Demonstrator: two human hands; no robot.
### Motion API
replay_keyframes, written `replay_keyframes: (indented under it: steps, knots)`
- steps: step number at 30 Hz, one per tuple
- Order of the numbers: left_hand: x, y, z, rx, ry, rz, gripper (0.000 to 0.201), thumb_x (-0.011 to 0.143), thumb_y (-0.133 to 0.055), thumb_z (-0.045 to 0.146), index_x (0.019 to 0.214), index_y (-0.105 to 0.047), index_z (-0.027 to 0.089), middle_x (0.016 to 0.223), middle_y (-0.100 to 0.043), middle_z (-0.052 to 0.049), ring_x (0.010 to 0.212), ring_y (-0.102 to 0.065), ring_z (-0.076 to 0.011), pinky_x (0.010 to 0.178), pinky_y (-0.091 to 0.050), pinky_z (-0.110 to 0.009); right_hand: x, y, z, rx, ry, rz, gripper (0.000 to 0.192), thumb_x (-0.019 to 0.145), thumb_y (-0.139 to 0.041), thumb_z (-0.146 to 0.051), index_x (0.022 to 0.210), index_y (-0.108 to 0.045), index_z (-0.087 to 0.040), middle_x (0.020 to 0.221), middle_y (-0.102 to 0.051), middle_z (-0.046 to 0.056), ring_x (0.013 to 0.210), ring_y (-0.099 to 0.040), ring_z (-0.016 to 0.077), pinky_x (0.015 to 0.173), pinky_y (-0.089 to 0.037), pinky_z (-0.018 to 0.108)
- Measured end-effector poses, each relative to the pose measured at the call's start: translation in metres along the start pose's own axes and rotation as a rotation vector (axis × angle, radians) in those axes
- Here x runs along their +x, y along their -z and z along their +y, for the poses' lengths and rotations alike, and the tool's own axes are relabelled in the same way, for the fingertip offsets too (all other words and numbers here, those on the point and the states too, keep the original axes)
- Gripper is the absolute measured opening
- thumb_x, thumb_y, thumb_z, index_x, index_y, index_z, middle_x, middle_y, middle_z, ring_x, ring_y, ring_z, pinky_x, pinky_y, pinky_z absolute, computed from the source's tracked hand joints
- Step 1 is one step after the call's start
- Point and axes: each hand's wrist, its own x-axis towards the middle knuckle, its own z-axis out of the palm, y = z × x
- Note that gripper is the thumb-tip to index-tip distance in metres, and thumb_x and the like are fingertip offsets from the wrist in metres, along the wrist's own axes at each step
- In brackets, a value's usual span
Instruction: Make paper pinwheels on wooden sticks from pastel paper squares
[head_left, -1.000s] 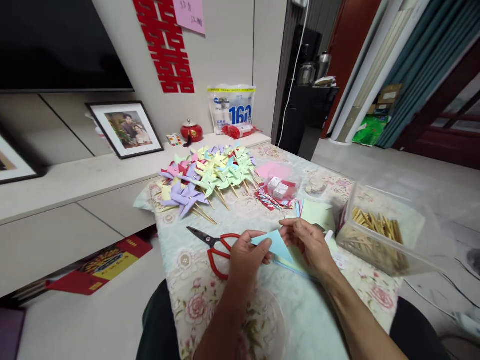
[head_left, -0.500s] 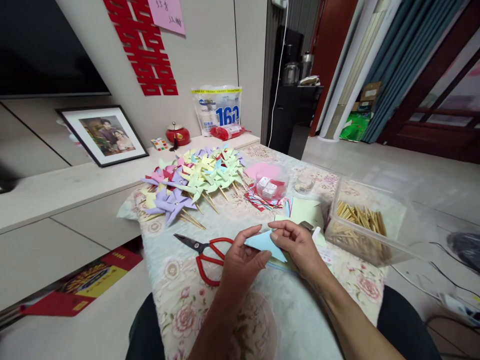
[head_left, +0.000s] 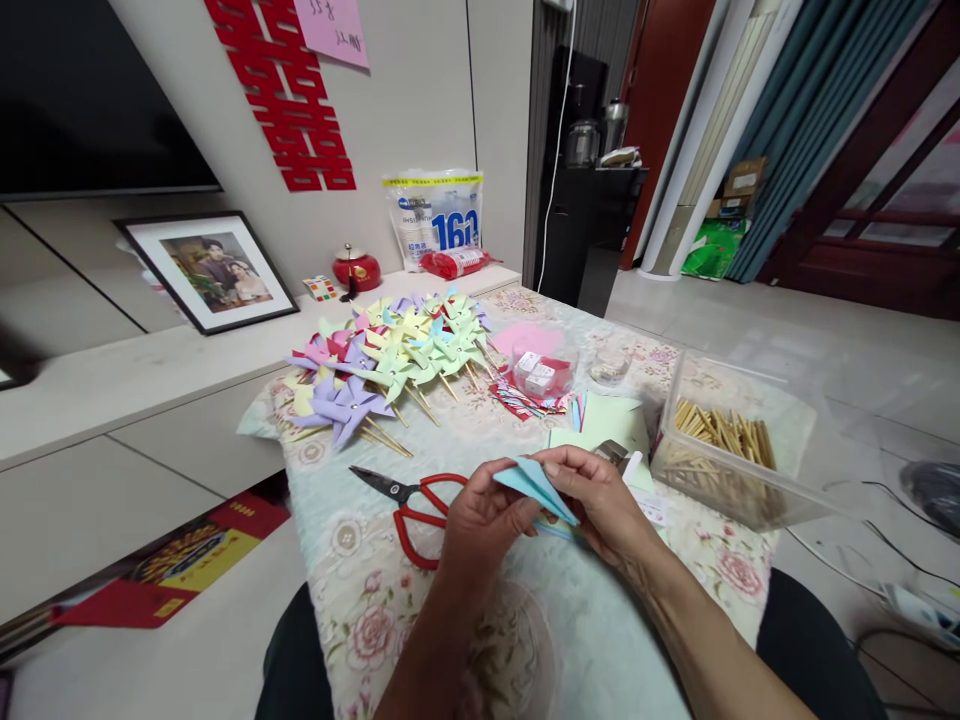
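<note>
While both hands pinch it, the folded light-blue paper (head_left: 536,481) sits between left hand (head_left: 480,520) and right hand (head_left: 604,500). Red-handled scissors (head_left: 409,500) lie just left on the floral tablecloth (head_left: 360,600), paper pinwheels (head_left: 390,355) farther off.

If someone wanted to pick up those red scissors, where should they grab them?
By the red handle loops, probably. The red scissors lie flat on the floral tablecloth, blades pointing away to the left, loops nearest the left hand. Coming from above on the near side keeps fingers off the dark blades.

Home living room, framed photo (head_left: 212,270) on low cabinet (head_left: 150,400), dark television (head_left: 90,95), curtains (head_left: 787,140)
</note>
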Motion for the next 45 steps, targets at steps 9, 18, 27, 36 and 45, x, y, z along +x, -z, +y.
replay_keyframes:
  steps: [9, 18, 27, 36, 45]
  knots:
    - [0.000, 0.001, 0.002, 0.048, 0.011, 0.065, 0.035, 0.075, -0.077, 0.031, 0.103, -0.063, 0.015, 0.074, -0.068, -0.002, 0.061, -0.063, -0.0144, 0.055, -0.046, -0.024, 0.001, 0.003, 0.006, -0.129, 0.074, -0.138, 0.041, 0.089, -0.064, -0.055, 0.089, -0.073, -0.015, 0.060, -0.059, -0.001, 0.053, -0.051, 0.0128, 0.057, -0.042, 0.027]
    - [-0.002, 0.002, 0.004, 0.012, 0.022, 0.107, 0.036, 0.075, -0.076, 0.028, 0.105, -0.061, 0.014, 0.075, -0.067, -0.001, 0.063, -0.060, -0.0131, 0.056, -0.046, -0.024, 0.001, 0.011, 0.008, -0.173, 0.112, -0.261, 0.045, 0.091, -0.059, -0.057, 0.087, -0.071, -0.014, 0.077, -0.069, 0.006, 0.070, -0.063, 0.0181, 0.063, -0.047, 0.028]
    - [-0.004, 0.000, 0.009, 0.041, 0.050, 0.080, 0.036, 0.071, -0.072, 0.021, 0.105, -0.064, 0.013, 0.067, -0.067, -0.001, 0.060, -0.058, -0.0135, 0.058, -0.046, -0.026, 0.003, 0.009, 0.008, -0.059, 0.031, -0.145, 0.041, 0.086, -0.067, -0.053, 0.081, -0.070, -0.013, 0.070, -0.071, 0.006, 0.058, -0.062, 0.0142, 0.057, -0.048, 0.024]
    - [0.000, 0.011, 0.021, -0.127, 0.179, 0.068, 0.044, 0.072, -0.072, 0.048, 0.096, -0.073, 0.012, 0.087, -0.071, -0.010, 0.073, -0.062, -0.0192, 0.055, -0.047, -0.028, 0.003, 0.014, 0.011, -0.335, 0.096, -0.047, 0.046, 0.085, -0.064, -0.061, 0.083, -0.068, -0.016, 0.072, -0.070, 0.005, 0.062, -0.064, 0.0180, 0.060, -0.051, 0.029]
    - [0.005, 0.016, 0.002, 0.038, 0.212, 0.148, 0.040, 0.059, -0.090, 0.036, 0.082, -0.065, 0.016, 0.067, -0.068, 0.000, 0.055, -0.057, -0.0118, 0.051, -0.044, -0.023, -0.003, 0.011, 0.008, -0.533, 0.152, -0.152, 0.039, 0.090, -0.062, -0.055, 0.090, -0.069, -0.016, 0.074, -0.065, 0.002, 0.064, -0.062, 0.0159, 0.062, -0.051, 0.027]
